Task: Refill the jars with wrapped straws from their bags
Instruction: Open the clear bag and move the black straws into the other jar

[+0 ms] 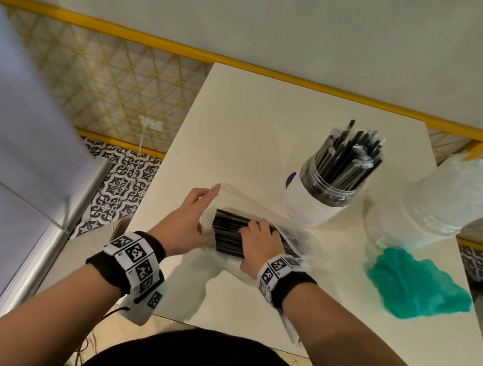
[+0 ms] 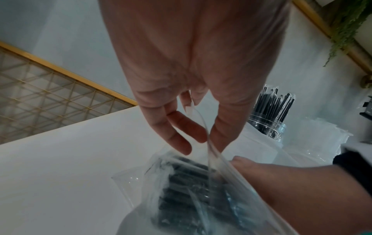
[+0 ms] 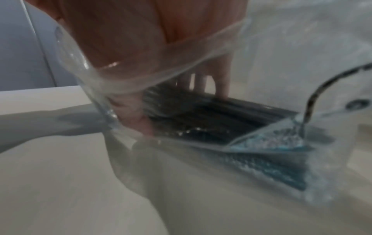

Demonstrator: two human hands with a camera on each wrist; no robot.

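A clear plastic bag [image 1: 232,194] of black wrapped straws [image 1: 227,230] lies mid-table with its mouth facing left. My left hand [image 1: 195,216] pinches the bag's open rim between thumb and fingers [image 2: 181,127] and holds the mouth up. My right hand [image 1: 254,237] reaches inside the bag [image 3: 261,143], fingers [image 3: 221,89] over the straw bundle [image 3: 211,117] and thumb under it. Behind stands a jar [image 1: 314,205] with black straws sticking up. To its right a second jar [image 1: 408,225] holds clear-wrapped straws.
A crumpled teal bag [image 1: 414,288] lies on the white table [image 1: 274,119] at the right. A steel appliance [image 1: 17,182] stands left of the table, with patterned floor between. A wall with a yellow lattice rail [image 1: 109,77] runs behind.
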